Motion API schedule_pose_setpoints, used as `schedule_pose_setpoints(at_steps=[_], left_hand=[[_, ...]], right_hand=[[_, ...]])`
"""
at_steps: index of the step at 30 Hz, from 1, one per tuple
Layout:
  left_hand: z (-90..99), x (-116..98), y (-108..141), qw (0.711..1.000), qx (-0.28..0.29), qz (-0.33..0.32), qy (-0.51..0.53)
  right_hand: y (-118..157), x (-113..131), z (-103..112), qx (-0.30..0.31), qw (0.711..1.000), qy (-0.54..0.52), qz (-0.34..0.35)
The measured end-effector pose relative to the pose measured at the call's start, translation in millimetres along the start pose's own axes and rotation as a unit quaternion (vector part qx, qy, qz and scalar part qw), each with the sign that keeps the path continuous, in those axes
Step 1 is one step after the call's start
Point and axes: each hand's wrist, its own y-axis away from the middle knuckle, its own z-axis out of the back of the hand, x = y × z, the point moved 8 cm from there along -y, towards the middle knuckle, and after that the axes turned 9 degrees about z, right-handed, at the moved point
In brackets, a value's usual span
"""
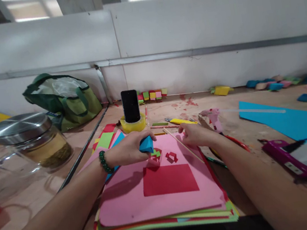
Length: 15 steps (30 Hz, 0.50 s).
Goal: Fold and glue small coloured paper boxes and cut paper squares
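My left hand [129, 147], a green bead bracelet at its wrist, is closed around a small blue folded-paper shape [146, 145] above a stack of coloured paper [126, 206] topped by a pink sheet. My right hand [197, 134] is at the stack's upper right edge with its fingers curled together; what they hold, if anything, is hidden. Just left of those fingers, a thin wooden stick [186, 147] lies slantwise. Below my left hand are a pink and green folded piece [154, 159] and a small red folded piece [172, 157]. A red paper rectangle [169, 179] lies nearer me.
Behind the stack, a phone [131, 106] stands in a yellow tape roll [133, 124]. A yellow cutter [183, 121] and pink glue gun [214, 118] lie to the right, with a purple power strip [294, 160] beyond. A lidded glass jug [44, 149] and green bag [70, 111] stand left.
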Motion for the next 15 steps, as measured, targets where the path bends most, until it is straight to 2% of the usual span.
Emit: schedule_pose_setpoints(at_steps=[4, 7, 12, 15], left_hand=[[6.7, -3.3, -1.1, 1.000, 0.011, 0.011, -0.015], [7.5, -4.5, -4.4, 0.999, 0.024, 0.004, -0.026], [3.8, -6.1, -8.6, 0.999, 0.024, -0.011, -0.034], [0.7, -4.1, -8.4, 0.999, 0.027, -0.001, -0.028]], right_hand=[[-1.6, 4.1, 1.5, -0.026, 0.999, 0.013, 0.014], [-0.1, 18.1, 3.5, -0.036, 0.998, 0.016, 0.051], [7.3, 45.0, 0.9, 0.010, 0.989, 0.018, 0.144], [9.8, 45.7, -1.1, 0.028, 0.989, 0.035, 0.144]])
